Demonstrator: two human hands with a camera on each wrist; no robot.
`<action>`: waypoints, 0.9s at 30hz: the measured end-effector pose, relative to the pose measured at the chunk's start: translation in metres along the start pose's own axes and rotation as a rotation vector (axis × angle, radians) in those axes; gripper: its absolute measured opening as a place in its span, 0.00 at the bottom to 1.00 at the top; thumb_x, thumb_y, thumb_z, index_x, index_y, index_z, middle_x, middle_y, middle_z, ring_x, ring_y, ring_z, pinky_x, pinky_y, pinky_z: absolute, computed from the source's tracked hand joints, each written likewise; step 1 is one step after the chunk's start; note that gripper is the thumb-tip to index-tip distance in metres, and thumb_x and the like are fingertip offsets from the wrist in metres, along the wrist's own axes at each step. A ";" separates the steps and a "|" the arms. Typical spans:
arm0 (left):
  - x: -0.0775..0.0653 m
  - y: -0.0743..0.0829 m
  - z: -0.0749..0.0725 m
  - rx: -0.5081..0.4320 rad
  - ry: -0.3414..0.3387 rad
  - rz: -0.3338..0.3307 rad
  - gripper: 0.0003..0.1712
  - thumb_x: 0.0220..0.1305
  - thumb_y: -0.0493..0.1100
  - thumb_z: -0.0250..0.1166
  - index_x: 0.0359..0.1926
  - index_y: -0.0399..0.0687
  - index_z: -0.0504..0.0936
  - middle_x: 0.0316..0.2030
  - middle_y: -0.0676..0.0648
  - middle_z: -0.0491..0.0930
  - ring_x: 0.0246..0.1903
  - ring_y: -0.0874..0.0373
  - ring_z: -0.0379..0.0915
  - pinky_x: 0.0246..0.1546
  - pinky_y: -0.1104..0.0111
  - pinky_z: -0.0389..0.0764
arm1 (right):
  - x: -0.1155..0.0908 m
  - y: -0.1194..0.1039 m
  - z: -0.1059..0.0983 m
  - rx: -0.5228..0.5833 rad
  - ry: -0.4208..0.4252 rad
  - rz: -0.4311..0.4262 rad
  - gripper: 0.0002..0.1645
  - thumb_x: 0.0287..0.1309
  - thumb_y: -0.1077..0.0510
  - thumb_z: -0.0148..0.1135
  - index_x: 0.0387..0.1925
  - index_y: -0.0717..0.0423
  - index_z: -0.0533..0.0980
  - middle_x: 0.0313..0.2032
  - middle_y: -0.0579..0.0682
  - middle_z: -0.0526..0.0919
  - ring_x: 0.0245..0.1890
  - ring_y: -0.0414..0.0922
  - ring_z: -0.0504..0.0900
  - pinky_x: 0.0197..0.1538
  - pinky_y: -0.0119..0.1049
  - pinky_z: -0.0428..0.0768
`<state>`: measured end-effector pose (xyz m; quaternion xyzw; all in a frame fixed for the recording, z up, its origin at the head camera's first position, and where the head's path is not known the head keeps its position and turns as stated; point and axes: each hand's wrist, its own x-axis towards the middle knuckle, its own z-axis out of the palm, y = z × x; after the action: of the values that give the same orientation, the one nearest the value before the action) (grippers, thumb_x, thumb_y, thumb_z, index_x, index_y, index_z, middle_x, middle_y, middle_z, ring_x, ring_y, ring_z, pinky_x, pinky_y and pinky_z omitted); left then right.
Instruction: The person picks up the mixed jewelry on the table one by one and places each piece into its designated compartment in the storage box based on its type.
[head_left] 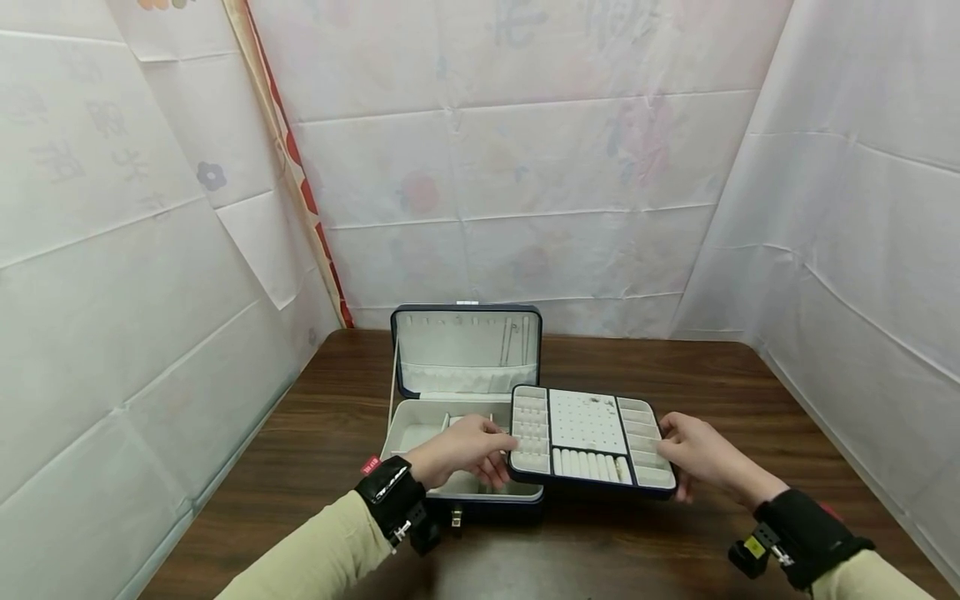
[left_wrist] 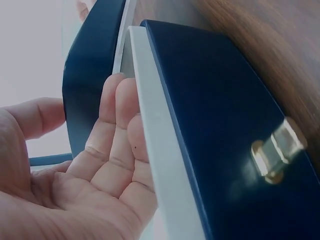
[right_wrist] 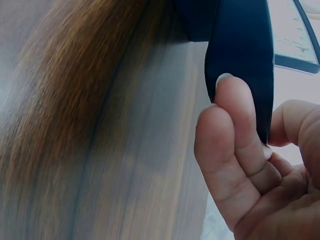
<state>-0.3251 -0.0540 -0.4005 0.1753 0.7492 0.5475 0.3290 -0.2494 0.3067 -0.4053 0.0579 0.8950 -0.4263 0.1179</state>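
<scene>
Both hands hold a dark blue jewelry tray, lined in white with compartments, a dotted panel and ring rolls. It is raised and tilted, partly over the right side of an open jewelry box. At the tray's left end, my left hand has its thumb on the edge and fingers beneath, over the box's interior. My right hand grips the opposite end between thumb and fingers. In the right wrist view, fingertips press the tray's dark underside. A gold clasp shows on the box front in the left wrist view.
The box's lid stands upright at the back, with thin necklaces hanging inside it at the right. Everything is on a dark wooden table. White cloth walls enclose the table at the back and sides.
</scene>
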 end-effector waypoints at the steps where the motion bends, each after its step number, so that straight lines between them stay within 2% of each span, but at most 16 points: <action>1: -0.001 0.000 -0.001 0.006 0.006 -0.002 0.17 0.69 0.47 0.64 0.45 0.36 0.79 0.26 0.39 0.87 0.23 0.53 0.85 0.30 0.60 0.87 | 0.000 -0.001 0.001 0.001 0.002 0.001 0.25 0.65 0.62 0.53 0.60 0.70 0.64 0.29 0.55 0.83 0.14 0.51 0.82 0.22 0.54 0.83; 8: -0.004 0.000 -0.006 0.097 0.059 0.003 0.13 0.68 0.46 0.62 0.37 0.39 0.79 0.24 0.39 0.87 0.22 0.52 0.85 0.27 0.62 0.85 | 0.003 -0.011 0.007 0.006 0.004 -0.003 0.25 0.64 0.63 0.54 0.60 0.70 0.65 0.30 0.56 0.82 0.13 0.51 0.82 0.22 0.54 0.83; 14: -0.006 -0.001 -0.012 0.162 0.093 0.000 0.11 0.66 0.45 0.63 0.35 0.39 0.80 0.21 0.41 0.86 0.22 0.51 0.86 0.28 0.60 0.86 | 0.005 -0.020 0.013 0.004 0.003 -0.016 0.24 0.65 0.62 0.54 0.59 0.70 0.65 0.30 0.56 0.83 0.13 0.50 0.81 0.23 0.55 0.83; 27: -0.015 0.001 -0.020 0.216 0.130 -0.017 0.10 0.63 0.42 0.62 0.30 0.39 0.80 0.20 0.39 0.85 0.20 0.50 0.85 0.26 0.58 0.86 | 0.011 -0.030 0.023 -0.007 0.001 -0.031 0.23 0.65 0.62 0.54 0.58 0.70 0.66 0.29 0.55 0.84 0.12 0.50 0.81 0.24 0.56 0.83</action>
<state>-0.3276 -0.0770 -0.3916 0.1677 0.8249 0.4712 0.2636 -0.2627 0.2700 -0.3993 0.0439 0.8973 -0.4250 0.1111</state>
